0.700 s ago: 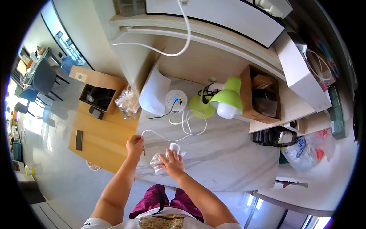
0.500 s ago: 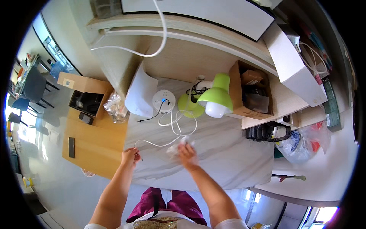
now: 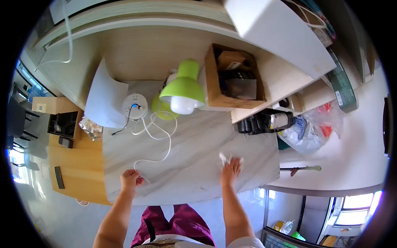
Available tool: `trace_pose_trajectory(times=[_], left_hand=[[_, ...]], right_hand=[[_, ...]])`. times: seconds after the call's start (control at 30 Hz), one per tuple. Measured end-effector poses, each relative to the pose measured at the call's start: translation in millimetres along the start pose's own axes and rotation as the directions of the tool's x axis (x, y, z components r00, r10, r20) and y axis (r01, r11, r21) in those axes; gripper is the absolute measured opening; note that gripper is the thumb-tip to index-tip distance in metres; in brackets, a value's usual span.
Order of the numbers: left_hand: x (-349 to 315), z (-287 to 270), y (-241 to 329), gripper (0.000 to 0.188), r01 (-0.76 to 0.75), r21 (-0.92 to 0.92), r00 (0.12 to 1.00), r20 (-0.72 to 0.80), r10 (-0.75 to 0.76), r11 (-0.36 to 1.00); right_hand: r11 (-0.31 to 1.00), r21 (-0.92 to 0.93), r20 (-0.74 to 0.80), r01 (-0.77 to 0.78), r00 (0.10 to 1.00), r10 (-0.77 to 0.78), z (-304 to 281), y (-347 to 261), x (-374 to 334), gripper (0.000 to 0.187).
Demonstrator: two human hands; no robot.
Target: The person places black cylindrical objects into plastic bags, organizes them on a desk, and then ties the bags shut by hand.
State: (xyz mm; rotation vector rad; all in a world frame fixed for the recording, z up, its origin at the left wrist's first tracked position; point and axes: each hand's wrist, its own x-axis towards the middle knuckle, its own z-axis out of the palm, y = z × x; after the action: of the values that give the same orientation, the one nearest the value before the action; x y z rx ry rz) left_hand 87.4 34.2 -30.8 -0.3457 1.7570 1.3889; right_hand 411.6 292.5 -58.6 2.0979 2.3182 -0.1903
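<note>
My left hand (image 3: pixel 130 180) is closed in a pinch on a thin white cable (image 3: pixel 159 158) near the table's front left. A short end of it pokes out past my fingers. The cable loops back over the marbled tabletop (image 3: pixel 186 165) to a round white power socket (image 3: pixel 135 106), which has a black cord plugged in. On the right, my right hand (image 3: pixel 231 170) presses a crumpled white tissue (image 3: pixel 224 157) against the tabletop. Small dark specks show on the surface between my hands. A green desk lamp (image 3: pixel 184 84) with a white bulb stands behind the cable.
An open cardboard box (image 3: pixel 213 89) stands behind the lamp's right side. Black items (image 3: pixel 258 124) and plastic bags (image 3: pixel 304 138) lie farther right. A curved white sheet (image 3: pixel 105 97) stands at the back left. Another box (image 3: pixel 62 120) sits on the yellow surface (image 3: pixel 78 165) at left.
My right hand has slid to the right across the tabletop with the tissue. The left hand still pinches the cable. The whole view has shifted rightward.
</note>
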Motion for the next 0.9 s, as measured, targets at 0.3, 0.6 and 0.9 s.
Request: trace_pose_trajectory(times=[0.3, 0.6, 0.9], left_hand=[[-21.1, 0.1, -16.3, 0.056, -0.481, 0.588, 0.737, -0.13, 0.664, 0.65], [-91.5, 68.9, -46.7, 0.061, -0.743, 0.555, 0.565, 0.221, 0.795, 0.374], [-140.8, 107.1, -84.7, 0.056, -0.85, 0.464, 0.487, 0.512, 0.707, 0.249]], right_hand=[[0.905, 0.283, -0.213, -0.319, 0.899, 0.383, -30.3, 138.5, 16.3, 0.035], [0.324, 0.43, -0.155, 0.843, 0.422, -0.893, 43.2, -49.4, -149.2, 0.049], [0.877, 0.45, -0.113, -0.168, 0.964, 0.242, 6.7, 243.3, 7.4, 0.044]])
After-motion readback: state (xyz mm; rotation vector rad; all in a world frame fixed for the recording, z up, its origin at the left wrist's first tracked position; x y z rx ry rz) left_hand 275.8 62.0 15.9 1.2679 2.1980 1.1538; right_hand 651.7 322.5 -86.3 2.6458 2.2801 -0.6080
